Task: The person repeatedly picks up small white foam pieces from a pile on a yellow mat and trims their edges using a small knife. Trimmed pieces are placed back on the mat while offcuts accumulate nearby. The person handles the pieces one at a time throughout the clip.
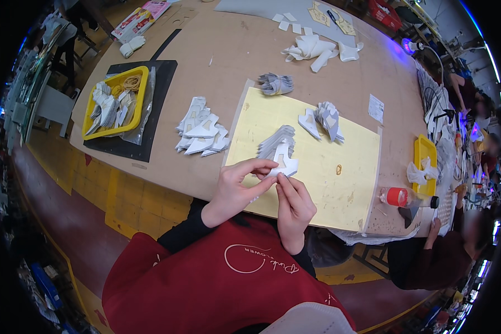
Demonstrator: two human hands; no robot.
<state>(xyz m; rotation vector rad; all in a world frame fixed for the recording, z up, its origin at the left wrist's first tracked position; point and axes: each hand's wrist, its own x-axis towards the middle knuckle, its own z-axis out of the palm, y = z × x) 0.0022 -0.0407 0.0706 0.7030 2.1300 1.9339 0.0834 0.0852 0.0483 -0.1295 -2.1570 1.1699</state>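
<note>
Left hand (234, 189) and right hand (296, 209) pinch white cut-out piece (287, 163) along near edge. Piece lies at near end of fanned stack (274, 142), over yellow sheet (323, 189). Seems fingertip edge work; next move likely wants light, even grip.

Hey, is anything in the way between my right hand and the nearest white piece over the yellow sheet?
Nothing visible is in the way. Your right hand touches the lower edge of the white piece, and your left hand touches it too. The fanned stack lies beyond both hands.
</note>
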